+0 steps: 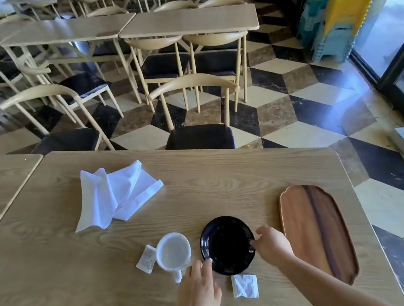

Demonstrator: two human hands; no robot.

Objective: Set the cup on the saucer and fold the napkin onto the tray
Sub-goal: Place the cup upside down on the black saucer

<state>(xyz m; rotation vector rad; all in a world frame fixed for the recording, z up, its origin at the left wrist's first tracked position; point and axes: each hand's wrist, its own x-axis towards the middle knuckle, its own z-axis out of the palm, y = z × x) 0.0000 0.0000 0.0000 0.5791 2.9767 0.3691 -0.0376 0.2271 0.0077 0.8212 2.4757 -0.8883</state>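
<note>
A black saucer [226, 244] lies on the wooden table near its front edge. My left hand [198, 289] touches the saucer's near-left rim with its fingertips. My right hand [272, 243] pinches the saucer's right rim. A white cup [173, 251] stands upright just left of the saucer, its handle pointing toward me. The white napkin [116, 194] lies crumpled and partly unfolded farther back on the left. The oval wooden tray [318, 233] sits to the right of the saucer, bare.
A small white sachet [146, 259] lies left of the cup and another [245, 285] lies in front of the saucer. A chair [199, 124] stands at the table's far side. The table's right edge [363, 206] runs close beside the tray.
</note>
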